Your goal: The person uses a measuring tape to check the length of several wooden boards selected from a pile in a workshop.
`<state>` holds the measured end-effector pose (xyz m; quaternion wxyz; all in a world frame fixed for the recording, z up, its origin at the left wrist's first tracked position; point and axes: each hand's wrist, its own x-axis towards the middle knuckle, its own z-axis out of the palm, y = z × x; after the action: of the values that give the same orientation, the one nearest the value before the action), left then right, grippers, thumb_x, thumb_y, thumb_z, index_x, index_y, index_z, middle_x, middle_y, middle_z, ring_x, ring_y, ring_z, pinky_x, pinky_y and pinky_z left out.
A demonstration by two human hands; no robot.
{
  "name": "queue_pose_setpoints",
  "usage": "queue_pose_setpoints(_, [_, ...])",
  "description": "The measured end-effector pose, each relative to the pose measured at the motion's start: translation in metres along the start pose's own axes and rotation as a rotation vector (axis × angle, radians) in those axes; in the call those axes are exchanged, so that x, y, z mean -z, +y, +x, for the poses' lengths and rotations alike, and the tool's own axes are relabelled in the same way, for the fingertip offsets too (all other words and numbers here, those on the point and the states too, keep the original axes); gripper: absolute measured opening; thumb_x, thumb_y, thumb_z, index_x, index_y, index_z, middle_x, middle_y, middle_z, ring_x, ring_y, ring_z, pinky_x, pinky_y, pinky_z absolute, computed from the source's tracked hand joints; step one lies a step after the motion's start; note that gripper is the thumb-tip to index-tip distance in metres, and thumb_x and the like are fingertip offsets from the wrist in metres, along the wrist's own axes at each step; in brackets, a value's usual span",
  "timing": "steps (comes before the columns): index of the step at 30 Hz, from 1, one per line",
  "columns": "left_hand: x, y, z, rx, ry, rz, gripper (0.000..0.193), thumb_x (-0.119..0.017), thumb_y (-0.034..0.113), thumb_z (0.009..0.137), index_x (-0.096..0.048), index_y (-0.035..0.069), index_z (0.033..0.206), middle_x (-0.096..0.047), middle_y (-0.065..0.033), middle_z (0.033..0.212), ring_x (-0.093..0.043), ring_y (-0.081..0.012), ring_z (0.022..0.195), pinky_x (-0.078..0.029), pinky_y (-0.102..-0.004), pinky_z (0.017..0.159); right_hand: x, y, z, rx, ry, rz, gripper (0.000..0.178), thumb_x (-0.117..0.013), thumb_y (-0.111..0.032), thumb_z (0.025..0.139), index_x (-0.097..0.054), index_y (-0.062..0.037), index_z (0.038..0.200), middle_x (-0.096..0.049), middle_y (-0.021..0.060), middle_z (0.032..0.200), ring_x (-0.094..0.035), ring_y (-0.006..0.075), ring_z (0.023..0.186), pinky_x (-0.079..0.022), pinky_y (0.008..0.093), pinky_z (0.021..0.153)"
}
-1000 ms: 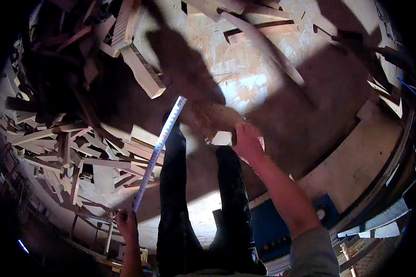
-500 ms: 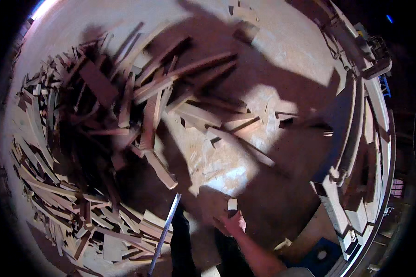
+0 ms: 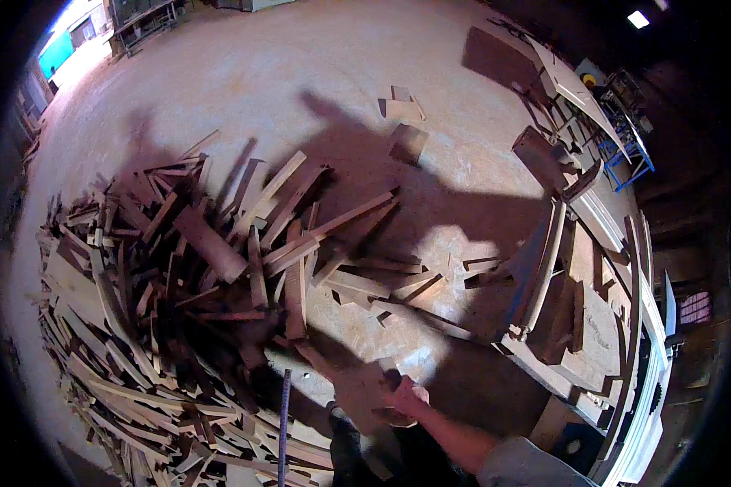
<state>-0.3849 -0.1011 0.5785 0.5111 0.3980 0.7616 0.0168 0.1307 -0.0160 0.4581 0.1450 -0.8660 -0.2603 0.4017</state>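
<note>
My right hand (image 3: 413,398) reaches in from the lower right, low in front of my legs. Its fingers are closed round a short piece of wood (image 3: 393,417), mostly hidden by the hand and shadow. My left hand is out of view. A long thin strip (image 3: 284,430), like a measuring rule, stands up from the lower edge left of my legs; what holds it does not show. Close to it on the left spreads a large heap of wood offcuts (image 3: 211,325). Several loose sticks (image 3: 365,284) lie beyond my right hand.
Long boards and beams (image 3: 593,333) are stacked along the right side. A blue-legged stand (image 3: 635,166) is further back there. Small flat wood pieces (image 3: 402,109) lie on the concrete floor (image 3: 260,73) ahead. A bright doorway (image 3: 69,49) opens at the far left.
The view has tilted up, showing more floor and the doorway. My right hand still grips the wood, whose pale end has turned out of sight. The thin strip now stands more upright.
</note>
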Motion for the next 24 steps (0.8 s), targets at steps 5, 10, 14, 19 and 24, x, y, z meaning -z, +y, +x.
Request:
queue_pose_setpoints(5, [0.013, -0.055, 0.014, -0.009, -0.014, -0.542, 0.041, -0.039, 0.031, 0.1, -0.05, 0.0, 0.125, -0.06, -0.0097, 0.085, -0.052, -0.0211, 0.071, -0.047, -0.0346, 0.063, 0.102, -0.136, 0.104, -0.059, -0.134, 0.038, 0.075, -0.063, -0.064, 0.071, -0.06, -0.0083, 0.121, -0.063, 0.0153, 0.117, -0.059, 0.0247, 0.11, -0.047, 0.0412, 0.091])
queue_pose_setpoints(10, [-0.021, 0.101, 0.004, -0.028, 0.124, -0.219, 0.033, -0.046, 0.029, 0.098, -0.051, 0.001, 0.113, -0.057, -0.0085, 0.081, -0.05, -0.0199, 0.069, -0.046, -0.0331, 0.062, 0.282, -0.209, 0.268, -0.064, 0.377, 0.344, 0.051, -0.062, -0.05, 0.081, -0.056, -0.0084, 0.11, -0.059, 0.0135, 0.099, -0.054, 0.0266, 0.093, -0.043, 0.0438, 0.077])
queue_pose_setpoints(14, [-0.041, 0.159, -0.011, -0.05, 0.239, -0.195, 0.028, -0.051, 0.028, 0.096, -0.052, 0.001, 0.104, -0.055, -0.0074, 0.077, -0.049, -0.0189, 0.067, -0.044, -0.032, 0.061, 0.405, -0.301, 0.302, -0.03, 0.669, 0.966, 0.039, -0.07, -0.041, 0.079, -0.057, -0.0043, 0.085, -0.055, 0.0109, 0.067, -0.056, 0.0208, 0.056, -0.044, 0.0358, 0.046])
queue_pose_setpoints(19, [-0.07, 0.209, -0.014, -0.166, 0.318, -0.22, 0.026, -0.058, 0.026, 0.093, -0.053, 0.001, 0.092, -0.053, -0.0062, 0.073, -0.047, -0.0177, 0.065, -0.043, -0.0305, 0.06, 0.399, -0.26, 0.319, 0.271, 0.606, 0.342, 0.029, -0.063, -0.035, 0.084, -0.057, -0.0063, 0.08, -0.056, 0.0083, 0.066, -0.056, 0.0196, 0.052, -0.045, 0.0342, 0.045])
queue_pose_setpoints(24, [-0.071, 0.218, -0.004, -0.414, 0.342, -0.335, 0.025, -0.064, 0.024, 0.091, -0.056, 0.0, 0.085, -0.053, -0.0067, 0.071, -0.048, -0.0179, 0.065, -0.042, -0.0295, 0.06, 0.218, -0.233, 0.196, 0.531, 0.077, -0.398, 0.018, -0.058, -0.026, 0.088, -0.06, -0.0089, 0.092, -0.059, 0.0066, 0.074, -0.059, 0.0197, 0.062, -0.048, 0.0342, 0.053])
